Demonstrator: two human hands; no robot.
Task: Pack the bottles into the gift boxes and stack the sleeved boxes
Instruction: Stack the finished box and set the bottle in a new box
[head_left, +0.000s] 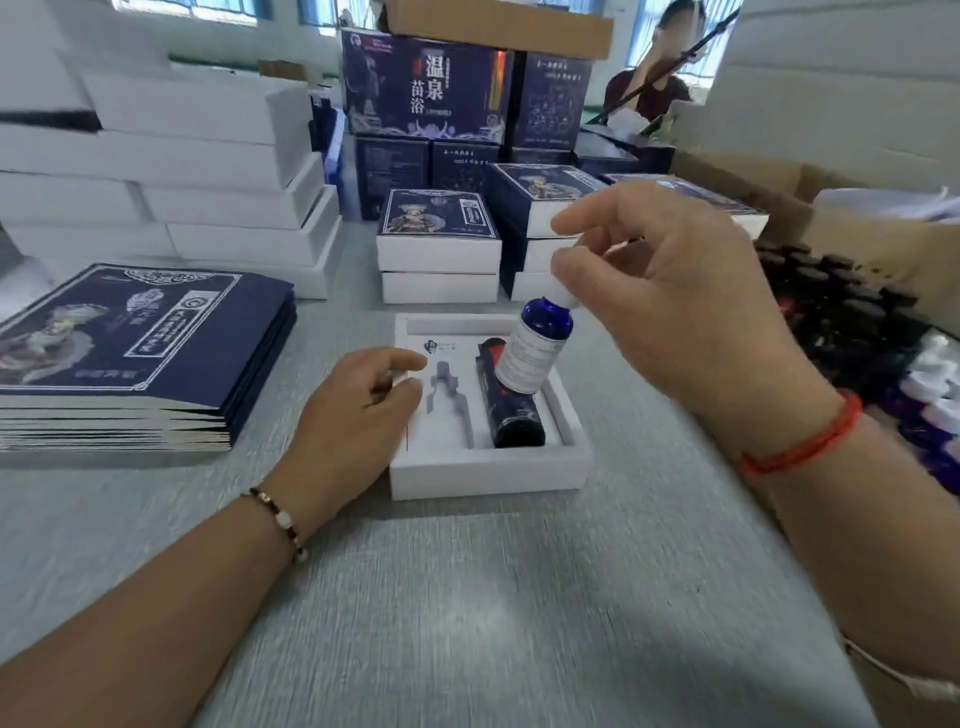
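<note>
Blue bottle (535, 347) pinched by right hand (675, 301) above gift box (488, 467) — left hand (358, 410) relaxed, resting on box.

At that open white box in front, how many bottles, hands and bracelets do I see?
Bottles: 2 (blue bottle pinched by its cap, dark bottle lying in the open box)
Hands: 2 (left hand, right hand)
Bracelets: 2 (beaded bracelet, red cord)
Total: 6

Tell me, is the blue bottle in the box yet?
Not yet. The right hand pinches the blue bottle by its white cap, tilted above the gift box.
</note>
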